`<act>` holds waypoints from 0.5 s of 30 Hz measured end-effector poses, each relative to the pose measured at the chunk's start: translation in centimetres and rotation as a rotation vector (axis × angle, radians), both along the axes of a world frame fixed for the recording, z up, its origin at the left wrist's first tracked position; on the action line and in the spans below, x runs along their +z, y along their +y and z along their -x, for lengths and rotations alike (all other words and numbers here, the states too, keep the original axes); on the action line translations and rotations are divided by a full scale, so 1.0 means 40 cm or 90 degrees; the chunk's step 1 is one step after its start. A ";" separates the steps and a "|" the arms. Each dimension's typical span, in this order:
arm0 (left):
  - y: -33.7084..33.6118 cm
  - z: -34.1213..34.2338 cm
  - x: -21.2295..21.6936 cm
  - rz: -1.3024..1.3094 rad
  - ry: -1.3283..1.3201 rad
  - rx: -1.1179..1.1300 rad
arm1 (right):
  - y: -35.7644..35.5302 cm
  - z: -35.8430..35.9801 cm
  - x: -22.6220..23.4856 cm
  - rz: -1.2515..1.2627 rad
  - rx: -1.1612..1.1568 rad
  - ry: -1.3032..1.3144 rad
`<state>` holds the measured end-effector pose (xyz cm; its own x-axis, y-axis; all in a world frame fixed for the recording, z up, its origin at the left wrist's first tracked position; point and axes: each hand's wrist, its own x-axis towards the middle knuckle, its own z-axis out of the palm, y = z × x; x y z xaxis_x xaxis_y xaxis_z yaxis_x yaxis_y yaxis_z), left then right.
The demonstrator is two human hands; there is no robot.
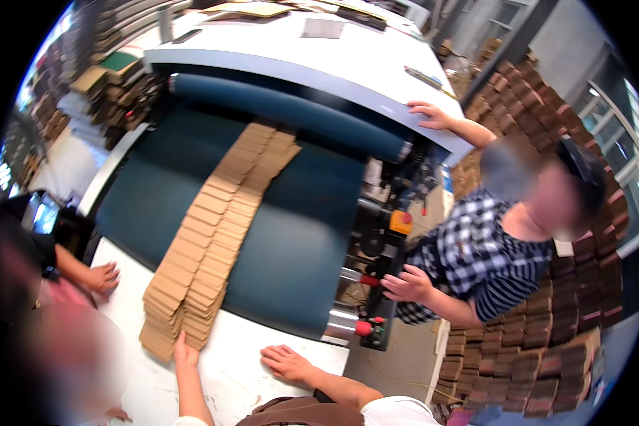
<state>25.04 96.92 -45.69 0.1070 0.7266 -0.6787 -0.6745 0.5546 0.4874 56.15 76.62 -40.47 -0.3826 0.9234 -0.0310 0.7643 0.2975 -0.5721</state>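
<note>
A long overlapping run of folded brown cardboard pieces (pixel 213 213) lies in two rows on the dark green conveyor belt (pixel 291 248). It comes out from under a roller (pixel 284 113) and ends in a thicker pile at the white table (pixel 241 337). At the near end of that pile, my left hand (pixel 185 353) grips the cardboard edge, its fingers partly hidden by the pieces. My right hand (pixel 287 363) rests flat on the tabletop, right of the pile, fingers stretched and holding nothing.
To the right, a person in a checked apron (pixel 461 241) stands by the machine, one hand on its white top (pixel 263 42). Another person's hand (pixel 103 277) is at the table's left. Stacked cardboard (pixel 532 355) rises at right; an orange switch box (pixel 400 222) sits beside the belt.
</note>
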 end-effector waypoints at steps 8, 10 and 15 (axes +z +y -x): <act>0.040 -0.108 0.092 -0.104 0.052 -0.008 | 0.014 -0.042 0.060 -0.008 0.001 0.000; 0.079 -0.179 0.134 -0.096 0.052 -0.008 | 0.013 -0.050 0.061 -0.022 -0.006 0.005; 0.208 -0.307 0.124 -0.133 0.036 -0.040 | 0.020 -0.062 0.073 -0.030 -0.007 0.026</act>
